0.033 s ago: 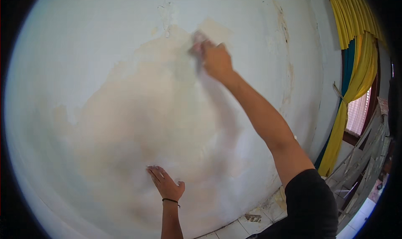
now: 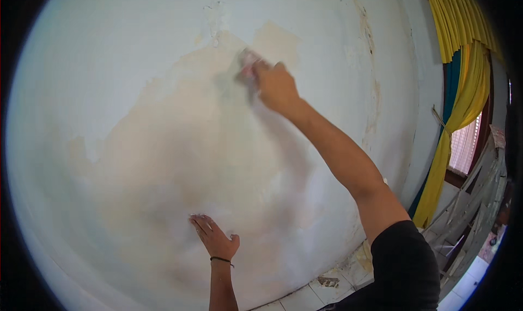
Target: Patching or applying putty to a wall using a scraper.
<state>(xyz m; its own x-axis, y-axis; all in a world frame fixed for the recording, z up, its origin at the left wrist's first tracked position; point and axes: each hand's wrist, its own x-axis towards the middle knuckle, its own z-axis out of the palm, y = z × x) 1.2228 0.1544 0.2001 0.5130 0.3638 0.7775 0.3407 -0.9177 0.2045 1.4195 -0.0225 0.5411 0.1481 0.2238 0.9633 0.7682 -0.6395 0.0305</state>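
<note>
High on the white wall (image 2: 103, 55), my right hand (image 2: 278, 88) is closed on a small reddish-grey pad (image 2: 248, 63), held against the surface. Motion blurs the pad, and its exact kind cannot be made out. It sits near the upper edge of a wide beige patch (image 2: 163, 120) with an uneven outline. Lower down, my left hand (image 2: 217, 240) has its fingers stretched out towards the wall and holds nothing. Whitish dust marks its fingertips, and a dark cord circles the wrist.
Stained, peeling paint (image 2: 369, 38) runs down the wall to the right. Beyond it hang yellow and teal curtains (image 2: 473, 98) by a window. A whitish ladder-like frame (image 2: 474, 202) leans at the lower right. Debris (image 2: 328, 282) lies on the tiled floor (image 2: 305, 300) along the wall's foot.
My right hand has shifted slightly down and to the left across the wall with the pad. The left hand has stayed in nearly the same place.
</note>
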